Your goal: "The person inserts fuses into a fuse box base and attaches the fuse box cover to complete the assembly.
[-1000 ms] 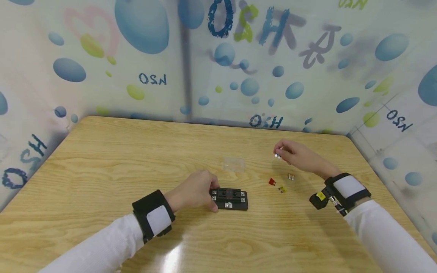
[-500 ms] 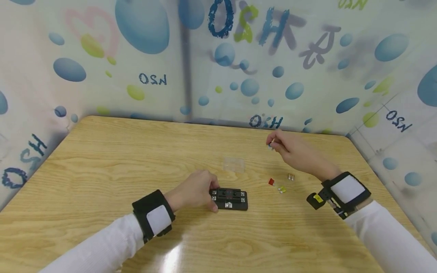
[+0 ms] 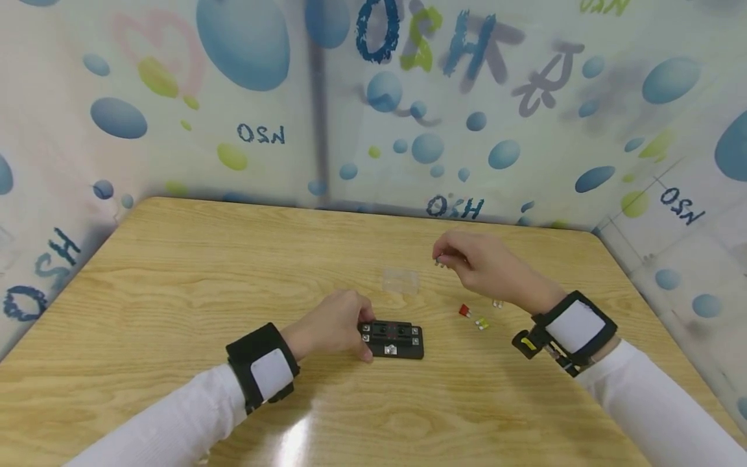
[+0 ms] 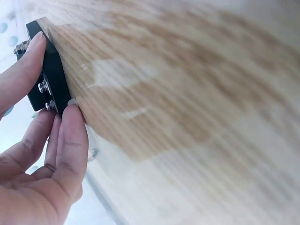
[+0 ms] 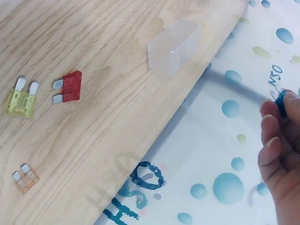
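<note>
My left hand (image 3: 335,324) grips the left end of a black fuse holder (image 3: 399,350), which lies flat on the table. Metal screws stand out along the holder in the left wrist view, with thumb and fingers on either side of its body (image 4: 55,77). Above the table, my right hand (image 3: 475,263) pinches a small blue blade fuse (image 5: 281,104) between thumb and fingers. Below that hand lie a red blade fuse (image 5: 71,86), a yellow blade fuse (image 5: 21,101) and an orange-brown blade fuse (image 5: 26,178), this last one partly covered by the hand in the head view.
A clear plastic cover (image 3: 400,281) stands on the wooden table (image 3: 233,272), behind the fuse holder. Beyond the table's far edge hangs a patterned backdrop (image 3: 362,117). Each wrist wears a black strap (image 3: 262,370).
My right hand has moved left with the blue fuse, rising away at first and then coming lower. The left hand and the fuse holder have stayed put.
</note>
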Demonstrator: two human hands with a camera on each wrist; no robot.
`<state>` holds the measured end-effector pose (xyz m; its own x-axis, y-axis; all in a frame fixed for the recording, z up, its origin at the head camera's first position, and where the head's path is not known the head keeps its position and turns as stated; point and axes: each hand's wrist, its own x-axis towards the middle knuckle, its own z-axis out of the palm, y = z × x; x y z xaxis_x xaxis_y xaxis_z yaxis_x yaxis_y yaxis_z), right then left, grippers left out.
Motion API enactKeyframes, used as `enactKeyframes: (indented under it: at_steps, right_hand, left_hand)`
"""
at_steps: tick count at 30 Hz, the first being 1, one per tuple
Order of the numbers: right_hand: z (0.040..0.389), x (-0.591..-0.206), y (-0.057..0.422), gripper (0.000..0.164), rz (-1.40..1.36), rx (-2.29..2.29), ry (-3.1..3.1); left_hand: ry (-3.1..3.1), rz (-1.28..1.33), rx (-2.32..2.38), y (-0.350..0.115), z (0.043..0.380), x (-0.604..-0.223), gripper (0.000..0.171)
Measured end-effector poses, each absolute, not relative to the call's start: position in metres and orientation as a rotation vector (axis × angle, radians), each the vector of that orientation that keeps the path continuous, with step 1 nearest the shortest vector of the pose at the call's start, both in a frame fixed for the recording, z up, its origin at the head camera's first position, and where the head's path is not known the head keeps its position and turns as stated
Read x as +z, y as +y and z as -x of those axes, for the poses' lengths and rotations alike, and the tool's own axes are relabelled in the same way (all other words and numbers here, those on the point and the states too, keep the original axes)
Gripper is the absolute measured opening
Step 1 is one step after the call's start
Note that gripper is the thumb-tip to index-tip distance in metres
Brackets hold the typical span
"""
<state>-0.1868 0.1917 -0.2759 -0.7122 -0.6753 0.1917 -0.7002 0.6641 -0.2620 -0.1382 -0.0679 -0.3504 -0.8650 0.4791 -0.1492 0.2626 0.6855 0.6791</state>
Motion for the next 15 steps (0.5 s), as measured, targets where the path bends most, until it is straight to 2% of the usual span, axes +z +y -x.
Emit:
enactKeyframes:
  at_steps: [15]
  right_hand:
    - [0.174, -0.277, 0.161, 0.010, -1.359, 0.407, -2.791]
  left_hand:
    - [2.578, -0.616, 0.960, -0.068, 0.140, -0.350, 0.041]
